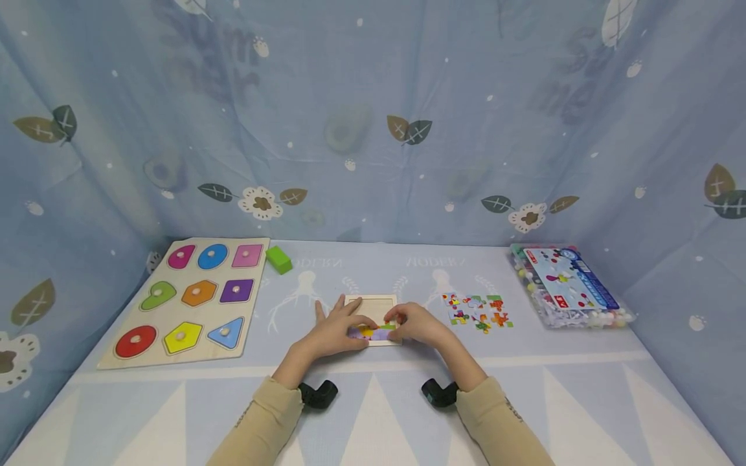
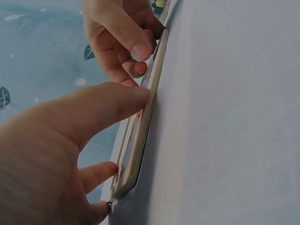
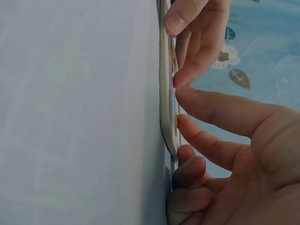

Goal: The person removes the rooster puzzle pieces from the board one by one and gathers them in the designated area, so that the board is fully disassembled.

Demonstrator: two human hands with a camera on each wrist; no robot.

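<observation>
A small wooden puzzle tray (image 1: 373, 302) lies on the table between both hands, with colorful puzzle pieces (image 1: 379, 334) filling its near part. My left hand (image 1: 335, 330) rests at the tray's left side with fingers spread. Its thumb (image 2: 133, 96) touches the near edge. At the right end, my right hand (image 1: 418, 323) holds a jigsaw piece at the tray surface between thumb (image 3: 187, 96) and index finger. The fingers cover most of that piece. Several loose jigsaw pieces (image 1: 474, 312) lie to the right of the right hand.
At the left lies a wooden shape board (image 1: 201, 317) with knobbed colored shapes. A green block (image 1: 279, 259) sits beside its upper right corner. A clear box of beads (image 1: 568, 285) with a printed card stands at the right. Patterned blue curtain (image 1: 373, 84) hangs behind the table.
</observation>
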